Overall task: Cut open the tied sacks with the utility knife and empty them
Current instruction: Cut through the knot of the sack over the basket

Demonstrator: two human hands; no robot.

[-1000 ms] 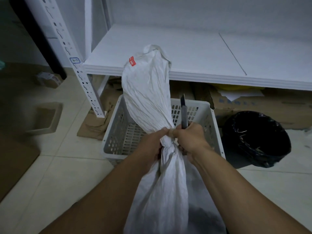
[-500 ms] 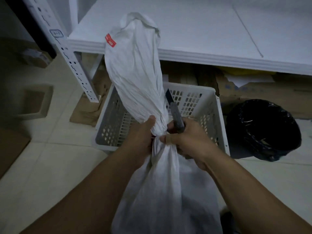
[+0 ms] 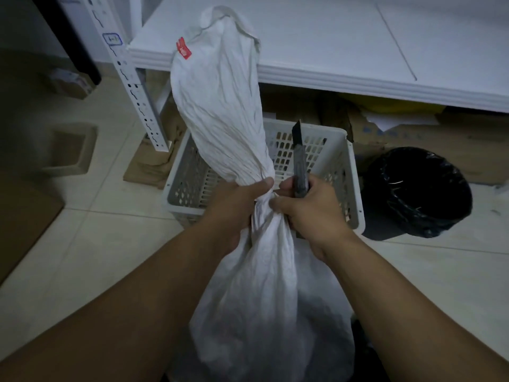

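A pale tiled floor [image 3: 82,244] carries a white shelf [image 3: 316,42] at 12 o'clock. The white sack [image 3: 220,111] stands at centre over a perforated basket [image 3: 349,166]; a black-lined bin [image 3: 418,191] is at 3 o'clock. The left hand [image 3: 234,205] closes its grip on the sack's neck; the right hand [image 3: 311,210] closes on a utility knife [image 3: 298,158], blade up.

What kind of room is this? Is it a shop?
Probably a storeroom or stockroom, not a shop floor: a white metal shelving rack, flattened cardboard boxes stashed under it, and a plastic crate beside a lined bin on the tiled floor.
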